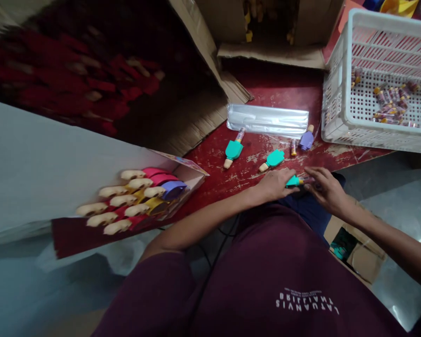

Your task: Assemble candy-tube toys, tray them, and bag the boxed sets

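At the table's front edge, my left hand (275, 185) is closed around a teal popsicle-shaped plastic piece (292, 181). My right hand (325, 191) has its fingers on a small wrapped candy tube (307, 180), whose end meets the teal piece; whether it sits inside cannot be made out. Just beyond lies another teal popsicle-shaped piece (275, 158) with a cream stick end. Further left, a third teal piece (234, 150) has a candy tube (240, 135) at its top. A purple piece (306, 139) and a loose candy tube (293, 148) lie past my right hand.
A stack of clear plastic bags (266, 119) lies across the red table (210, 159). At right stands a white crate (351, 112) holding candy tubes. On the left are a large cardboard box (196, 112) of red pieces and a small box (182, 201) with several stick-ended pieces.
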Demonstrator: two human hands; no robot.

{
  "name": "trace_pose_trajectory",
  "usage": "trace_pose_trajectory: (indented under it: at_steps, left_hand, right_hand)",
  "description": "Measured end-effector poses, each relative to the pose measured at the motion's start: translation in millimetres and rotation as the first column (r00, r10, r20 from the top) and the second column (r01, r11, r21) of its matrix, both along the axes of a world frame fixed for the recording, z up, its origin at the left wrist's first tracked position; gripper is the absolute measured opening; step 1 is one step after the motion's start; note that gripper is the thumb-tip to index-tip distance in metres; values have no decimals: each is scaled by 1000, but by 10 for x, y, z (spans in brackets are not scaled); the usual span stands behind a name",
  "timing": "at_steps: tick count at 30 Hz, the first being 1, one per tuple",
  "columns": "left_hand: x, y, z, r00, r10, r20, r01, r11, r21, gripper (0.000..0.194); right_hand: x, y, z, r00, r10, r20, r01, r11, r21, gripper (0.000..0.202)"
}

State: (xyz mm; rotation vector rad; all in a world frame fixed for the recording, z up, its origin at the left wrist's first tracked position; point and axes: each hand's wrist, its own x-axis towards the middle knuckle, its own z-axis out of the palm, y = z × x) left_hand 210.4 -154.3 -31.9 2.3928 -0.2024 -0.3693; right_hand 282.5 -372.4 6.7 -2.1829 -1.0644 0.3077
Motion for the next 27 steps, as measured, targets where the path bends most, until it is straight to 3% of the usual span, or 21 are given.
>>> trace_pose_trajectory:
  at_steps: [2,3,4,6,9,11,13,15,18,21,23,25,27]
  left_hand:
    - [71,203,-178,988,154,35,-156,983,95,54]
    - [103,323,-265,969,242,47,-246,956,160,58]
    - [131,446,-348,944,325,54,-328,915,234,59]
    - [166,670,-496,893,446,62,-435,817,378,59]
    - [173,855,-662,855,515,64,-472,720,508,60]
    - [163,847,-733,848,524,75,-477,695,538,63]
    - [161,739,-773,842,525,124,-505,686,523,66]
    - [180,558,-790,860,478,176,-502,734,457,67]
    - [264,268,-802,927,344,149,-375,862,343,70]
    - [372,133,-804,942,327,72,-334,908,253,70]
    - [407,151,-776,925,380,35,-381,920,87,67]
    - [392,201,-700,909,415,-44,-415,887,-204,63]
    - [343,233,-567,908,358,-216,-417,748,-517,55]
  right_hand:
    - [51,36,-156,983,-183,20,180,979,97,40]
    - [60,37,-240,958,-281,-59,286,948,137,40]
    - [54,27,-330,911,-364,-196,395,905,156,40]
    - [4,-13,-531,718,-463,-519,599,792,122,45]
    - [-125,-50,-839,328,-437,-838,779,627,-22,60]
    - [-202,0,-991,122,-359,-925,816,567,-113,66]
    - [-239,131,-1072,0,-287,-958,816,554,-166,69]
    - [-227,320,-1082,-53,-248,-967,801,568,-190,71]
    - [-152,566,-988,-41,-194,-980,770,619,-154,69]
    - [-79,576,-816,148,-149,-978,753,658,13,58]
    - [-44,437,-693,294,-153,-944,725,679,115,54]
    - [-16,242,-575,410,-177,-895,679,714,170,50]
    - [11,58,-461,503,-211,-838,628,756,187,46]
